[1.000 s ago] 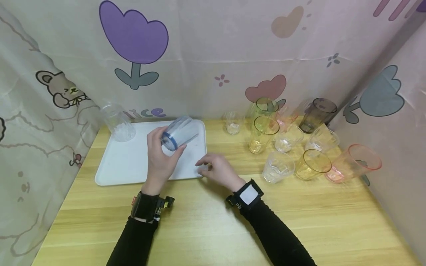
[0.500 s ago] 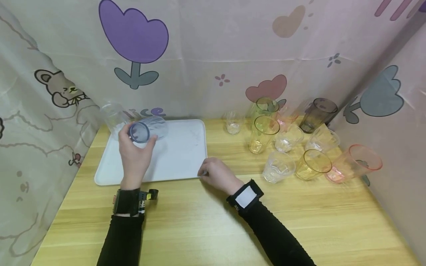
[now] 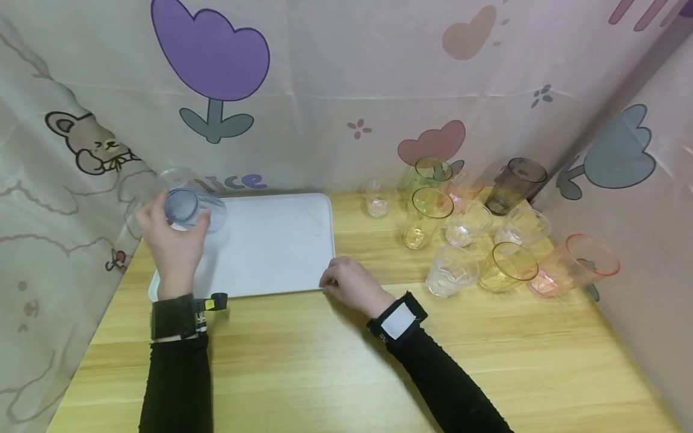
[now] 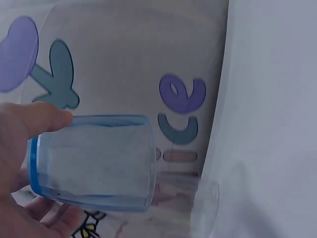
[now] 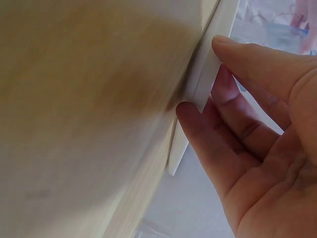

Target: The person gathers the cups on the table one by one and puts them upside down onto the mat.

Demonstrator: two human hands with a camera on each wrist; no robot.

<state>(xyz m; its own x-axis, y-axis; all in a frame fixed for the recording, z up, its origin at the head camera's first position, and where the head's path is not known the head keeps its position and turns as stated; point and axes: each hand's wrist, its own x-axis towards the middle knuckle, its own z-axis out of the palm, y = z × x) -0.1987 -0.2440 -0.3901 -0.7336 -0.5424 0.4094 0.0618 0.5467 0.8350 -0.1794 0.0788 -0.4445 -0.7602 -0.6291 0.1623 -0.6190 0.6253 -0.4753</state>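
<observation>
My left hand (image 3: 175, 224) grips a blue-tinted clear cup (image 3: 194, 208), tipped on its side, over the back left corner of the white tray (image 3: 271, 240). In the left wrist view the blue cup (image 4: 94, 161) lies sideways between thumb (image 4: 34, 121) and fingers, its thick blue base toward the palm. A clear cup (image 3: 175, 178) stands just behind it, partly hidden. My right hand (image 3: 330, 279) pinches the tray's front right corner. The right wrist view shows my right hand (image 5: 203, 74) with the thumb above and the fingers below the tray's rim (image 5: 225, 29).
Several empty cups crowd the table's back right: a yellow cup (image 3: 428, 218), a clear cup (image 3: 450, 272), a grey cup (image 3: 514, 185) and a pink cup (image 3: 576, 264). Patterned curtains close in the left, back and right sides. The wooden table (image 3: 325, 361) runs toward me.
My left hand carried the blue cup from over the tray's middle to its back left corner. My right hand settled onto the tray's front right corner.
</observation>
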